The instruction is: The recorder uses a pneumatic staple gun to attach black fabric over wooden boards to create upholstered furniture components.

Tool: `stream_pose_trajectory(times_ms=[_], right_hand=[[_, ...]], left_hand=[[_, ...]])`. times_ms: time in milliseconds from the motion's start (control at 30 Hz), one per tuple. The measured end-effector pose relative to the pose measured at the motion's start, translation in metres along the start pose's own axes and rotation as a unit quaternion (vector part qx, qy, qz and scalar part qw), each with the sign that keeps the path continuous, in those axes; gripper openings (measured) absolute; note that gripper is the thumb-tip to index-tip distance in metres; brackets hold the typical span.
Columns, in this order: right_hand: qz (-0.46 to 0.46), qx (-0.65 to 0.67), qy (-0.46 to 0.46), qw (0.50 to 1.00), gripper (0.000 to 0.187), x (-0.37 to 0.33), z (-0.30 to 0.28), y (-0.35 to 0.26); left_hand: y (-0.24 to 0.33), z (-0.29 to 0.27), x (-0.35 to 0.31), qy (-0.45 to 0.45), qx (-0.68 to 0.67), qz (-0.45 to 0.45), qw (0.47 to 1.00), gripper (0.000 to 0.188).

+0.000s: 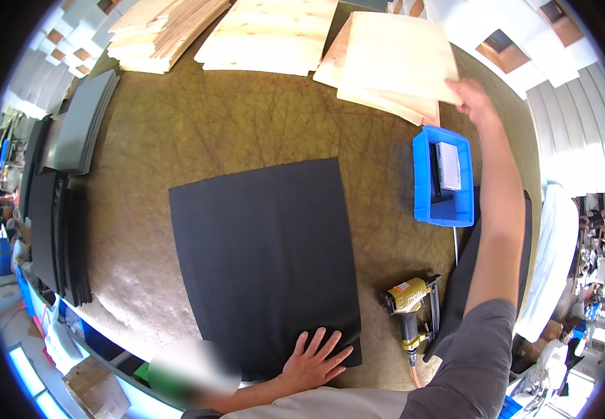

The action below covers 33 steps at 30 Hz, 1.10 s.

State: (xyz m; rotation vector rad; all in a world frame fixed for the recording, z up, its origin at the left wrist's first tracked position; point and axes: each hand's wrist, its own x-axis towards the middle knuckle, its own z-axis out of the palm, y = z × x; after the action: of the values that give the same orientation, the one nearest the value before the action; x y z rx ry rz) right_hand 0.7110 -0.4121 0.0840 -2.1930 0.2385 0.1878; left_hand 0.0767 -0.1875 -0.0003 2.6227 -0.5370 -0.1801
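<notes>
A sheet of black fabric point(267, 258) lies flat on the worktable in front of me. My left hand point(314, 359) rests on its near right corner, palm down with the fingers spread. At the far right my right arm is stretched out, and my right hand point(471, 101) grips the edge of a thin wooden board point(403, 52). That board is the top one of a loose, fanned pile, and its held corner sits between thumb and fingers. More boards point(393, 103) show beneath it.
A gold pneumatic staple gun point(408, 297) with a hose lies to the right of the fabric. Beyond it stands a blue bin point(423, 178) holding a white box point(449, 166). Further wooden boards point(267, 35) are stacked along the far edge. Grey panels point(82, 126) and black sheets point(54, 234) line the left edge.
</notes>
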Motion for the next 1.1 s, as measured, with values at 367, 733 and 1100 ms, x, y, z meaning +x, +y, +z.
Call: stream_pose_trajectory(times_ms=[367, 733, 1100], right_hand=[[-0.2, -0.404, 0.018, 0.893, 0.043, -0.094, 0.001, -0.184], [-0.299, -0.096, 0.177, 0.933, 0.04, -0.158, -0.103, -0.08], [0.0, 0.414, -0.125, 0.902, 0.012, -0.481, 0.039, 0.084]], left_hand=[[0.004, -0.003, 0.001, 0.027, 0.005, 0.009, 1.0, 0.054], [0.001, -0.001, 0.001, 0.098, -0.033, 0.036, 0.994, 0.057], [0.022, 0.029, -0.017, 0.083, -0.002, 0.107, 0.991, 0.061]])
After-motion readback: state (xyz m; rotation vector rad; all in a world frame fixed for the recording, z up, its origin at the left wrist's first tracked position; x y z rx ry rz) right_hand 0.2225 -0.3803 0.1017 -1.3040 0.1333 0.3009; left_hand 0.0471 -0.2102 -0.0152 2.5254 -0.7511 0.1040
